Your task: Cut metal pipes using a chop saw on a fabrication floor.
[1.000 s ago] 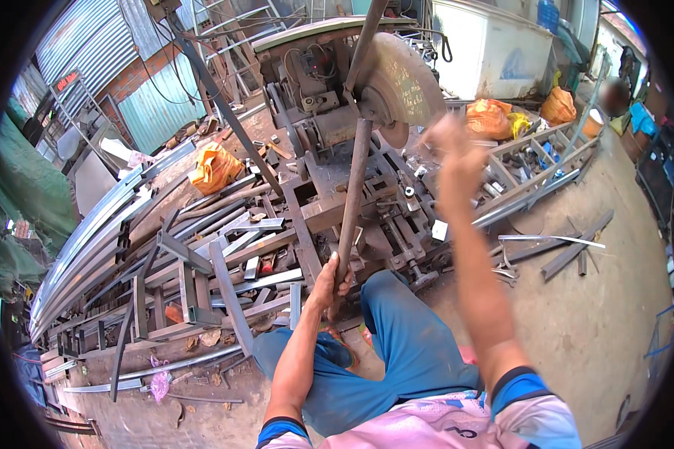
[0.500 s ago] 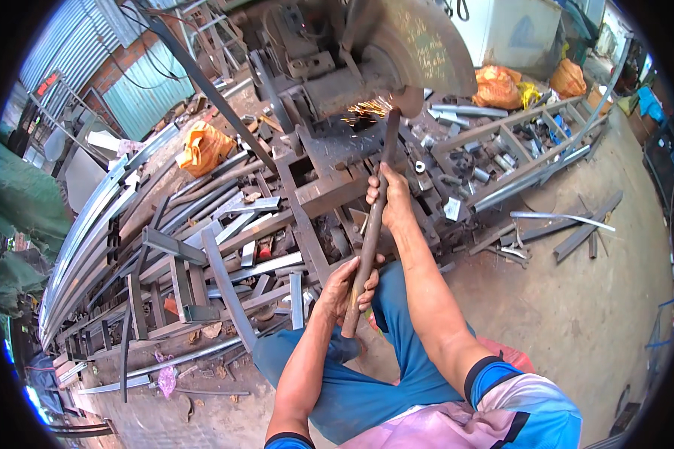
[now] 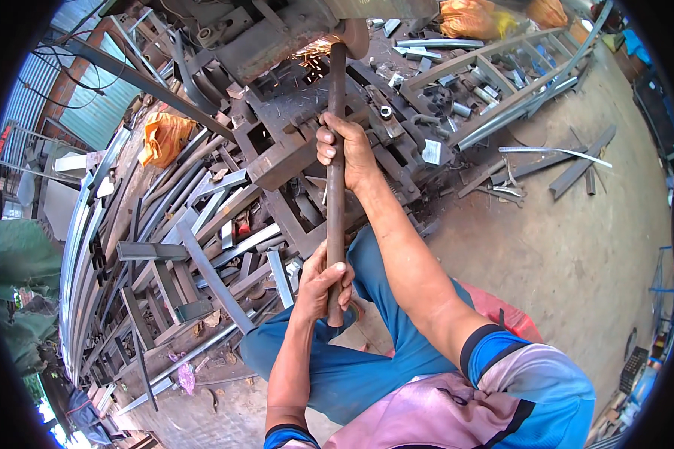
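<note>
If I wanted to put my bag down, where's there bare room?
The widest bare patch is tan concrete floor at right, bordered by dark straight metal bars above and a red object beside the person's hip. It's crowded at left with a heap of long grey metal bars, and ahead, where orange sparks fly by the tip of the brown metal pipe.

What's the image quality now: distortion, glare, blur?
Head view: fisheye with black corners, long metal strips bowed at left; head view: sparks glow bright near the top edge; head view: left hand, right hand and brown bar reasonably sharp, no obvious motion blur; head view: soft light on the floor.
</note>
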A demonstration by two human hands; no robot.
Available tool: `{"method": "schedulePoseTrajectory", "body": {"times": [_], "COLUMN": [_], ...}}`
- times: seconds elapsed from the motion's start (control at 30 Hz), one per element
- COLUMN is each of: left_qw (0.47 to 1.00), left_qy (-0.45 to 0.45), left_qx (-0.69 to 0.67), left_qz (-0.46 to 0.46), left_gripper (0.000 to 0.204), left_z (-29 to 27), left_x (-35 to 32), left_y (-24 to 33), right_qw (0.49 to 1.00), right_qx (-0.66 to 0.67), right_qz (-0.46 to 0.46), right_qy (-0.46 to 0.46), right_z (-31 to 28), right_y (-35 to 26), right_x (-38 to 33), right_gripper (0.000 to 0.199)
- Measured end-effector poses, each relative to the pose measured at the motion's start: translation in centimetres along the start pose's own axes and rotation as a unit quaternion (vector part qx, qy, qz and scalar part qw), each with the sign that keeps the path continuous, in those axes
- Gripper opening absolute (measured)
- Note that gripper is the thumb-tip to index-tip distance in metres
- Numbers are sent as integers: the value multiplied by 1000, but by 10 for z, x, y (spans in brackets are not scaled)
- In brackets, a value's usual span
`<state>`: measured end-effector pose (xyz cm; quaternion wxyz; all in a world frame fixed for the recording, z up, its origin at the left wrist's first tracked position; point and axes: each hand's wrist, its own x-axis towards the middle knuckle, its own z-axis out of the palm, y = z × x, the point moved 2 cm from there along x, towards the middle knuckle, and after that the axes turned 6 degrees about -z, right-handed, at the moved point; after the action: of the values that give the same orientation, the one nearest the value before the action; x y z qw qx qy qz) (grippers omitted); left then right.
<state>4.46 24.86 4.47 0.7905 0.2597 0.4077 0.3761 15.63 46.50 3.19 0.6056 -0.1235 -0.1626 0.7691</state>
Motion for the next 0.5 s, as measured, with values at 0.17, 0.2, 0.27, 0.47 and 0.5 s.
{"method": "schedulePoseTrajectory", "body": {"times": [0.17, 0.2, 0.27, 0.47, 0.5], "left_qw": [964, 964, 841, 759, 767], "left_qy": [130, 132, 203, 266, 257], "left_qx": [222, 221, 468, 564, 553], "left_qz": [62, 65, 181, 186, 199], "left_gripper": [74, 74, 73, 73, 74], "left_z": [-3, -8, -18, 6, 5], "left_x": [-6, -6, -3, -22, -23], "left_y": [-2, -4, -8, 9, 12], "right_qw": [997, 995, 994, 994, 994], "right_qx": [-60, -87, -75, 65, 64], "right_qz": [35, 45, 58, 82, 79], "right_qy": [-34, -34, -52, 21, 39], "right_z": [2, 3, 0, 9, 13], "right_y": [-11, -14, -17, -4, -4], "right_x": [-6, -8, -6, -2, -4], "right_gripper": [19, 20, 22, 17, 19]}}
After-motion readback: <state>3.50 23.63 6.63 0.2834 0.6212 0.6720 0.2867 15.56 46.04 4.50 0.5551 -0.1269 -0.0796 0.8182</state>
